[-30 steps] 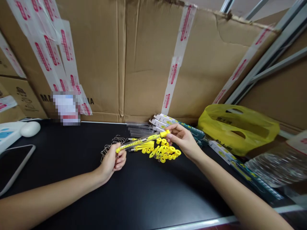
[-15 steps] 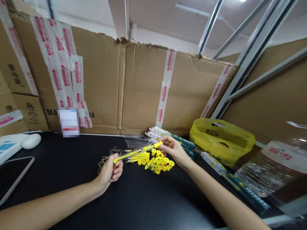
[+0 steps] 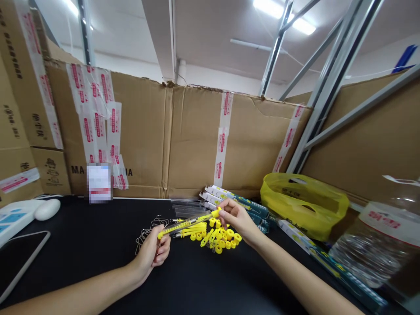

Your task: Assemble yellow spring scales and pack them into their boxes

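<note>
A slim clear tube with a yellow graduated strip inside and yellow end caps, which looks like a tubular spring scale (image 3: 188,225), is held slanting above the black table. My left hand (image 3: 154,248) is closed around its lower left end. The fingers of my right hand (image 3: 236,218) pinch the yellow cap at its upper right end. Beneath and beyond it lie yellow strips with metal springs (image 3: 198,228), several yellow ring-shaped caps (image 3: 226,238) and a tangle of wire hooks (image 3: 141,239). Clear empty tubes (image 3: 187,208) lie behind, partly hidden by my right hand.
Printed narrow boxes (image 3: 243,202) are stacked at the back, and another long box (image 3: 331,264) lies at right. Beside them are a yellow plastic bag (image 3: 303,208) and a large clear bottle (image 3: 364,245). A phone-like device (image 3: 22,262) and power strip (image 3: 16,214) sit left. Cardboard walls (image 3: 193,140) enclose the table.
The camera has tilted up, so the table scene sits lower in view. Both hands keep the same grip on the spring scale, with little visible movement.
</note>
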The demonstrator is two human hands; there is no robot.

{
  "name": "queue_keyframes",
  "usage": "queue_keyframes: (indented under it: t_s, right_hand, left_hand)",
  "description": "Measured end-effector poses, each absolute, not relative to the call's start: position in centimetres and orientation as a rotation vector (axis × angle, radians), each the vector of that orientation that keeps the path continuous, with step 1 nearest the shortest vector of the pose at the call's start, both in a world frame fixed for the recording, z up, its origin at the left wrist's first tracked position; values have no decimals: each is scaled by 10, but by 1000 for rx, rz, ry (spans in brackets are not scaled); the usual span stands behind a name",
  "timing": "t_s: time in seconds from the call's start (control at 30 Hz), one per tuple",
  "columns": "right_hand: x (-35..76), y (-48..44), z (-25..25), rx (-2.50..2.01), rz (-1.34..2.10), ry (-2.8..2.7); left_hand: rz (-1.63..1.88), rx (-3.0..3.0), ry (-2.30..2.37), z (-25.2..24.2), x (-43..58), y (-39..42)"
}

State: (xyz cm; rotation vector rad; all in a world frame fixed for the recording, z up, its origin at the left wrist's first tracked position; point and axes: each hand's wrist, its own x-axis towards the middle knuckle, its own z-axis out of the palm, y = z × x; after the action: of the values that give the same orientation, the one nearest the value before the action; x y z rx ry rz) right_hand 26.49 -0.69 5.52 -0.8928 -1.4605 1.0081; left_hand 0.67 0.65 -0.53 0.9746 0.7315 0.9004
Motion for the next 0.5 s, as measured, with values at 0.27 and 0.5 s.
queue_keyframes:
  t_s: [0.27, 0.5]
  right_hand:
    - [263, -8, 54, -851, 1079, -1401]
    - [262, -6, 51, -838, 1111, -1424]
  left_hand:
    - [878, 1018, 745, -4, 7, 5]
    - [881, 1022, 752, -1, 7, 3]
